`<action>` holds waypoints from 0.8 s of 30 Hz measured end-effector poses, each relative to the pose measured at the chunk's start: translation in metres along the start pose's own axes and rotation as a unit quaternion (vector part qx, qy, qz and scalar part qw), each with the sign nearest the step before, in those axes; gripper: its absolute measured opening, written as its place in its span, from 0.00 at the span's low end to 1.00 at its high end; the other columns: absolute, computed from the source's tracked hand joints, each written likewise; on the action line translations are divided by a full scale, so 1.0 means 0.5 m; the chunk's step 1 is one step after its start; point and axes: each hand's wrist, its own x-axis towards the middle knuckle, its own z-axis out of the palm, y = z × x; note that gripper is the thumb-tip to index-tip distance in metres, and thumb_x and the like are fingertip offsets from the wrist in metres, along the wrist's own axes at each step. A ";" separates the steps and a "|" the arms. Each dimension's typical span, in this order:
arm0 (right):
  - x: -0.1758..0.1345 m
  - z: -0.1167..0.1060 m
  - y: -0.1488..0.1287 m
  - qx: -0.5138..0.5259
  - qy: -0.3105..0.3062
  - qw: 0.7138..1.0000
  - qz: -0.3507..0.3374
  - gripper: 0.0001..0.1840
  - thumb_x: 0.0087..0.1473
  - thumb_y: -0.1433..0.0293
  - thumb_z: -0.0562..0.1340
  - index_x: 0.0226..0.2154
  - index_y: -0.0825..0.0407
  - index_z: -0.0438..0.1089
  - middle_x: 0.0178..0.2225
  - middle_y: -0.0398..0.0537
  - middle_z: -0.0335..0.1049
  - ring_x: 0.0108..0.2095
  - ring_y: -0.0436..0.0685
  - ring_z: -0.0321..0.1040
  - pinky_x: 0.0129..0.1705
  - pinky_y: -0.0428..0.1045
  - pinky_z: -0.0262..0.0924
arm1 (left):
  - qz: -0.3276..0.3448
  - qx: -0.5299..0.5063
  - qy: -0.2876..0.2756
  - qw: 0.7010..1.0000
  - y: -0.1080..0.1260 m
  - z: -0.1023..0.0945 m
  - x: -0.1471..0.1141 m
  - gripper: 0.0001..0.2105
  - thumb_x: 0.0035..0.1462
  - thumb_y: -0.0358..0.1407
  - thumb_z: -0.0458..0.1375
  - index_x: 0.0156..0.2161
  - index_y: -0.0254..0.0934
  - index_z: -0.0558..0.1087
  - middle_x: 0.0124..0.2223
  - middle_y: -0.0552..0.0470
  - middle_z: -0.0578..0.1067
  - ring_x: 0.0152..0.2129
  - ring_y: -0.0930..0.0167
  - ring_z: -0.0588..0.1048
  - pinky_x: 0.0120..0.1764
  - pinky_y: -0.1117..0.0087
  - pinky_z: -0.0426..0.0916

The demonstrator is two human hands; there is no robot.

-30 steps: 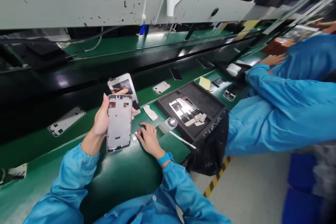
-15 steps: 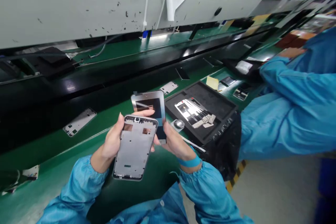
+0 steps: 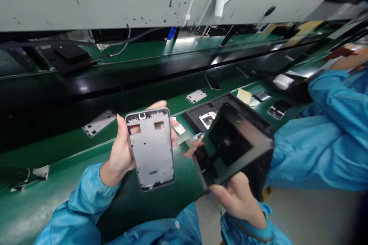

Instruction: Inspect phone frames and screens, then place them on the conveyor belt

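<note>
My left hand (image 3: 121,153) is closed round a grey metal phone frame (image 3: 153,151), its thumb along the left edge and fingertips showing past the right edge. The frame is tilted toward me, with two cutouts near its top. My right hand (image 3: 237,195) grips the lower end of a dark, glossy phone screen panel (image 3: 227,143) with a silvery end. Motion smears the panel a little, and it hides much of the black tray (image 3: 194,118) behind. Some right-hand fingers show at the panel's left side. The two parts are apart.
More phone frames (image 3: 99,123) lie on the dark belt along the green bench (image 3: 71,168). A yellow pad (image 3: 244,96) and phone parts (image 3: 279,109) sit beyond the tray. At right is a co-worker's blue sleeve (image 3: 336,95). A grey beam (image 3: 86,4) crosses above.
My right hand has carried the screen panel from behind the frame out to the right, over the tray. The frame in my left hand is turned more upright. The view has shifted left.
</note>
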 end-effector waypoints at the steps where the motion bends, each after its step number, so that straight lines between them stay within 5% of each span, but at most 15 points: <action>1: 0.007 0.000 -0.006 0.001 -0.017 1.000 -0.025 0.35 0.71 0.47 0.58 0.72 0.43 0.64 0.56 0.60 0.78 0.53 0.70 0.80 0.54 0.63 0.79 | 0.019 0.012 0.018 1.000 -0.002 -0.003 0.006 0.34 0.67 0.64 0.55 0.64 0.41 0.75 0.51 0.43 0.83 0.41 0.60 0.84 0.45 0.57 0.81; 6: 0.022 -0.008 0.006 -0.026 -0.064 0.996 -0.051 0.37 0.69 0.52 0.64 0.75 0.41 0.60 0.60 0.58 0.73 0.58 0.68 0.76 0.55 0.59 0.77 | 0.101 0.054 0.125 0.985 0.000 -0.029 0.040 0.30 0.70 0.61 0.54 0.68 0.47 0.69 0.54 0.44 0.82 0.53 0.55 0.82 0.53 0.51 0.79; 19: 0.041 -0.024 0.007 -0.046 -0.115 0.988 -0.096 0.36 0.69 0.51 0.65 0.74 0.38 0.61 0.60 0.57 0.74 0.57 0.68 0.77 0.54 0.59 0.79 | 0.158 0.068 0.048 0.984 0.028 -0.036 0.030 0.25 0.61 0.57 0.68 0.55 0.46 0.74 0.53 0.45 0.83 0.47 0.56 0.85 0.51 0.49 0.81; 24: 0.042 -0.025 0.003 -0.050 -0.121 0.986 -0.099 0.36 0.70 0.51 0.63 0.75 0.37 0.60 0.60 0.57 0.74 0.57 0.66 0.77 0.53 0.58 0.79 | 0.143 0.065 0.079 0.984 0.030 -0.039 0.027 0.25 0.63 0.57 0.66 0.57 0.46 0.73 0.54 0.45 0.83 0.54 0.51 0.82 0.54 0.47 0.79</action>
